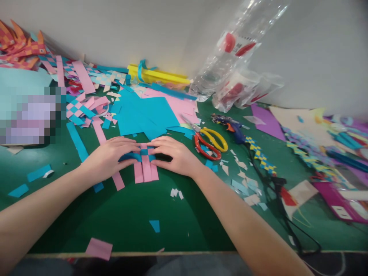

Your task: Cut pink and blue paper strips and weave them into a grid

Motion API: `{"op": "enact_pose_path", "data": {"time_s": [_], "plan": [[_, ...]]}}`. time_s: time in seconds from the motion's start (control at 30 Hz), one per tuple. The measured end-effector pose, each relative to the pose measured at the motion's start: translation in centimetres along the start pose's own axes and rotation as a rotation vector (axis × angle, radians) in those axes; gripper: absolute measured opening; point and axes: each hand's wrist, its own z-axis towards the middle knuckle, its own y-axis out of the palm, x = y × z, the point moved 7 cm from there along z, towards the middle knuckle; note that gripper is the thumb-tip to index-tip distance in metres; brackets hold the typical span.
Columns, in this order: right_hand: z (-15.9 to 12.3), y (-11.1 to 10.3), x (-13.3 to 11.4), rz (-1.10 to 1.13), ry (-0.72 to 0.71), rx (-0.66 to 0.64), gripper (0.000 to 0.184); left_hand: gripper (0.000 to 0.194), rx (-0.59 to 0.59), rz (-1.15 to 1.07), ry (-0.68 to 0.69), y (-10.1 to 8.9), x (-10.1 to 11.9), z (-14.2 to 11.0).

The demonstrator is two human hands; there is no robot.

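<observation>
Between my hands is a small weave of pink and blue paper strips [146, 167], its pink ends pointing toward me. My left hand [113, 156] grips its left side, fingers on top and thumb below near a bent blue strip end. On the other side my right hand [172, 153] pinches the right edge in the same way. A long pink strip [99, 132] and a blue strip [77, 142] lie on the green table, passing under my left hand and wrist.
Scissors [211, 142] with red and yellow handles lie beyond my right hand, near a glue gun [234, 128] with a black cord. Blue paper sheets [146, 115] are behind the weave. Plastic cup sleeves [227, 57] lean on the wall. Paper scraps [244, 184] litter the right.
</observation>
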Motion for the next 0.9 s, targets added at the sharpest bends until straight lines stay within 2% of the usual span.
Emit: {"op": "enact_pose_path", "data": {"time_s": [0.17, 0.33, 0.53, 0.7, 0.9], "plan": [[0.08, -0.02, -0.14, 0.017, 0.003, -0.011, 0.023, 0.030, -0.004, -0.023, -0.007, -0.10, 0.11, 0.01], [0.10, -0.23, -0.12, 0.023, 0.000, -0.011, 0.022, 0.033, -0.006, 0.011, 0.060, -0.20, 0.64, -0.14], [0.01, -0.70, -0.03, -0.030, 0.009, -0.014, 0.020, 0.036, -0.065, 0.075, 0.064, -0.32, 0.03, -0.25], [-0.07, -0.84, 0.15, -0.050, 0.022, -0.005, 0.021, 0.032, -0.033, 0.123, 0.129, -0.62, -0.09, -0.34], [-0.02, -0.71, 0.25, -0.036, 0.031, -0.019, 0.022, 0.023, -0.010, 0.171, 0.132, -0.86, 0.18, -0.28]]}}
